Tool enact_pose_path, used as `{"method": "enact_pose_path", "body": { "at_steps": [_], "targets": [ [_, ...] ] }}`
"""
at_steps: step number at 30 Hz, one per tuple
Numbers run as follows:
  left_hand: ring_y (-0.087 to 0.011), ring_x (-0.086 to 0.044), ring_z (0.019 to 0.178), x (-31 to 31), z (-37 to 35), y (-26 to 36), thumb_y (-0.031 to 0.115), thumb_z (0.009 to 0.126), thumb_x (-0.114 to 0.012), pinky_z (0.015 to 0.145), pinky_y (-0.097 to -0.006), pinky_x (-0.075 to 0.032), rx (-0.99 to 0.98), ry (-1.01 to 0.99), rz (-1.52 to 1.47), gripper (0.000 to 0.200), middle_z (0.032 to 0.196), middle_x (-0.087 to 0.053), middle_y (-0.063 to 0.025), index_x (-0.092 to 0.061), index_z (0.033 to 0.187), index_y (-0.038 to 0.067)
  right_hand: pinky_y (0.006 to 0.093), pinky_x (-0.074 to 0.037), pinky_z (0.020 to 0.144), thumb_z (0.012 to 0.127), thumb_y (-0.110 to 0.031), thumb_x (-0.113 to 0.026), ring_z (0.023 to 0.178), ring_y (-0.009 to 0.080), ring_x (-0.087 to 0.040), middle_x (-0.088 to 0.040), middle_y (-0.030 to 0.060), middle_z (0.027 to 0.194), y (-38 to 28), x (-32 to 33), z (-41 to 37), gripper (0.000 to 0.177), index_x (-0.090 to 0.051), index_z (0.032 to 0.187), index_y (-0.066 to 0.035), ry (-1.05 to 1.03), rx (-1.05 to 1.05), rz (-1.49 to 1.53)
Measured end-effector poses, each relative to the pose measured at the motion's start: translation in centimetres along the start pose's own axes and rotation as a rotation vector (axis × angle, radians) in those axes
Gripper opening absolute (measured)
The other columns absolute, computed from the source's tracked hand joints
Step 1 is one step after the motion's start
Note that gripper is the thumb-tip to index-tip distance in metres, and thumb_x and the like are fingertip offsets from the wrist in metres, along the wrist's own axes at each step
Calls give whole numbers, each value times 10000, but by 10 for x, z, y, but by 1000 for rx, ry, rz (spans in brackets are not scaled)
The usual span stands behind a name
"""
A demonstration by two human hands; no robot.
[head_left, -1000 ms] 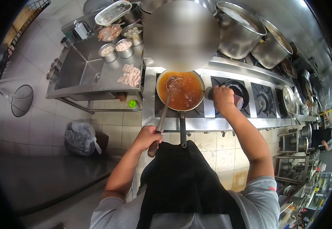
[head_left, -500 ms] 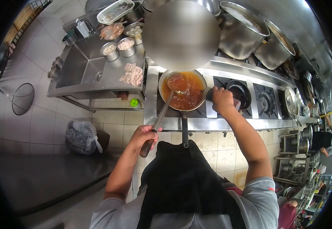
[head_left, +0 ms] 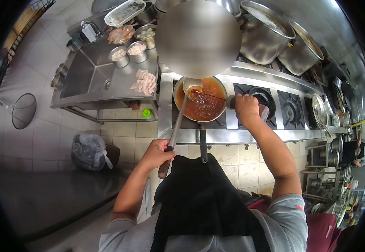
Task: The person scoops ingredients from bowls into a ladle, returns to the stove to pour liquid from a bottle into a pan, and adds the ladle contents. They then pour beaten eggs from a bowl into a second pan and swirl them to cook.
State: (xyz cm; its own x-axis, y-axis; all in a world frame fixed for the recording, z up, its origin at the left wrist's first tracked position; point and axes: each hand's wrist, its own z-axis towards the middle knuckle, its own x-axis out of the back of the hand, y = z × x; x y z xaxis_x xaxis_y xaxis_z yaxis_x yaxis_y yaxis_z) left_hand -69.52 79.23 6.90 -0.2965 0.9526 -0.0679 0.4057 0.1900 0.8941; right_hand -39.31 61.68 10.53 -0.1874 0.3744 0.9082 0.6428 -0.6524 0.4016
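My left hand [head_left: 157,153] is wrapped round the dark grip of a long-handled ladle [head_left: 176,128]. The ladle's bowl lies over the far left part of a frying pan [head_left: 203,142] filled with orange-brown liquid [head_left: 207,108]. My right hand [head_left: 247,110] grips a squeeze bottle [head_left: 263,112], tipped sideways at the pan's right edge. From the bottle's dark top a thin dark stream runs left to the ladle's bowl. Fingers cover much of the bottle. Nobody's hand is on the pan's black handle, which points toward my apron.
A black pan [head_left: 263,100] sits on the burner to the right. Large stockpots [head_left: 266,40] stand behind. Left of the stove, a steel counter [head_left: 121,80] carries raw meat [head_left: 144,82] and metal tins [head_left: 137,52]. Another person [head_left: 362,153] is at far right.
The ladle's bowl has come up and the dark stream now shows between bottle and ladle. My left hand has shifted slightly right. The bottle stays at the pan's right edge.
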Motion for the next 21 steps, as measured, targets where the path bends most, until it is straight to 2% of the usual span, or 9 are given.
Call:
{"method": "enact_pose_path", "body": {
  "at_steps": [2, 4, 11, 13, 17, 19, 21],
  "targets": [
    [-87, -554, 575, 0, 3, -3, 25, 757, -645, 535, -235, -443, 1, 8, 30, 147, 670, -584, -21, -594, 889, -16, 466, -539, 736, 828, -167, -571, 883, 282, -666, -658, 150, 979, 2, 0, -2, 238, -609, 1022, -35, 21, -1, 16],
    [-92, -554, 571, 0, 10, -12, 39, 741, -644, 532, -248, -441, -42, 34, 74, 92, 653, -590, -28, -588, 799, -7, 334, -541, 677, 835, -120, -542, 835, 255, -674, -663, 126, 894, 2, 3, -7, 134, -612, 939, -72, 100, 1, -54],
    [-90, -553, 567, 0, 22, -20, 55, 724, -642, 525, -251, -432, -54, 47, 161, 85, 627, -599, -42, -577, 731, 1, 330, -539, 684, 822, -125, -564, 823, 248, -674, -664, 122, 886, 3, 3, -12, 117, -616, 914, -75, 98, 5, -68],
    [-96, -552, 563, 1, 29, -29, 52, 721, -640, 522, -254, -428, -54, 49, 175, 86, 640, -599, -47, -580, 754, 1, 461, -552, 706, 819, -170, -581, 877, 256, -666, -675, 134, 937, 4, 0, -10, 211, -632, 977, -41, 49, 4, 5],
    [-102, -547, 542, -3, 28, -21, 40, 733, -623, 502, -257, -430, -15, 19, 87, 132, 650, -593, -53, -594, 850, -15, 466, -538, 728, 812, -174, -590, 883, 279, -660, -658, 135, 955, 4, -7, -10, 225, -602, 998, -48, 69, -33, 2],
    [-119, -537, 494, 1, 25, -15, 57, 759, -611, 465, -255, -435, 82, -43, -73, 247, 659, -580, -55, -588, 988, -33, 464, -533, 737, 800, -168, -607, 889, 285, -658, -649, 138, 965, 2, -8, -9, 241, -590, 1012, -55, 54, -41, 0],
    [-126, -531, 470, 10, 29, -22, 73, 771, -611, 447, -254, -435, 105, -79, -177, 289, 658, -575, -55, -575, 1033, -42, 462, -533, 734, 788, -160, -624, 894, 287, -658, -649, 141, 970, 2, -6, -9, 248, -593, 1013, -60, 38, -34, 33]
  ]
}}
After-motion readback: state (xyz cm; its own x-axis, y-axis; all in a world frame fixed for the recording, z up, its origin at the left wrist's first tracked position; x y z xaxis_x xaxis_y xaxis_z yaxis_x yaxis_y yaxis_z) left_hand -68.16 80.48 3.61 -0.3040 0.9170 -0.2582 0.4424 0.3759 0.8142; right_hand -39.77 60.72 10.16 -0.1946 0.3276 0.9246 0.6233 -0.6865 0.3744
